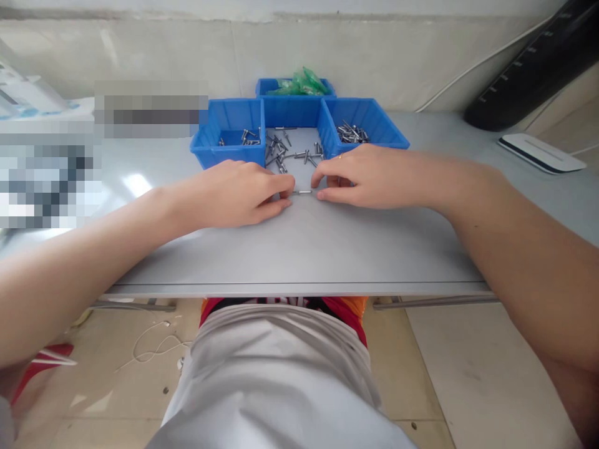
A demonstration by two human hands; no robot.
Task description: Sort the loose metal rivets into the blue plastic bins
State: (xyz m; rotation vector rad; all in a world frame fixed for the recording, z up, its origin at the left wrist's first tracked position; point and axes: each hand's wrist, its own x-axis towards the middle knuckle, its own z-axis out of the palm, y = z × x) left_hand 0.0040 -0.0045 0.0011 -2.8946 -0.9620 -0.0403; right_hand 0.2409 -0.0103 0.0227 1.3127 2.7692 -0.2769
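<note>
A small metal rivet-like piece lies level between my hands, just over the grey table. My left hand has its thumb and forefinger closed around the piece's thin left end. To the right, my right hand holds its thumb and forefinger apart near the piece's other end, with a ring on one finger. Several similar metal pieces lie loose on the table behind the hands. More pieces are in the left blue bin and the right blue bin.
Behind stands another blue bin with green plastic bags at its back. A white flat device and a black cylinder are at the right. The grey table's front edge runs below my hands.
</note>
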